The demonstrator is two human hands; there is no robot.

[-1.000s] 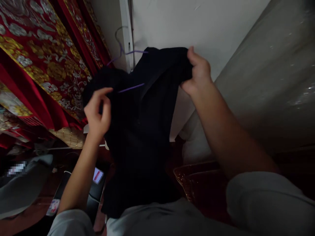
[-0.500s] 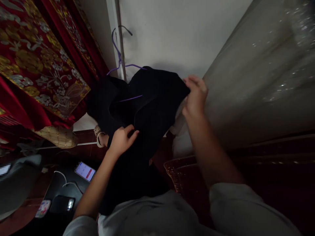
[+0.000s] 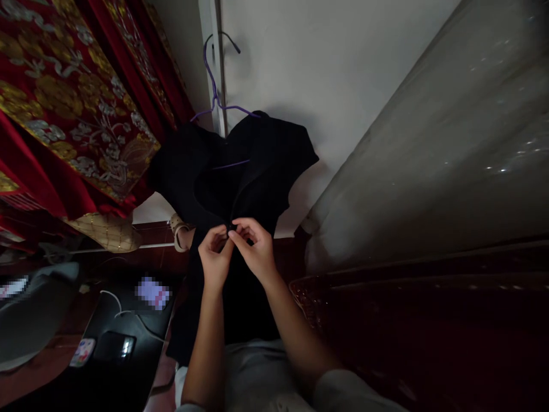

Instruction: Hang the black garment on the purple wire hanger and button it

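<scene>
A black garment [image 3: 257, 166] hangs on a purple wire hanger [image 3: 213, 86] hooked on a white wall trim. My left hand [image 3: 215, 256] and my right hand [image 3: 254, 247] meet at the garment's front, just below the neckline. Both pinch the dark cloth where its two front edges come together. What sits between the fingertips is too small and dark to make out. The garment's lower part hangs down behind my forearms.
Red and gold embroidered fabric [image 3: 64, 97] hangs at the left. A pale translucent cover [image 3: 429, 160] slopes across the right. A phone with a lit screen [image 3: 153, 292], a cable and another dark phone [image 3: 114, 346] lie on a dark surface at lower left.
My right hand let go of the garment's right shoulder and came down to the front. My left hand rose slightly, and both now pinch the front edges together.
</scene>
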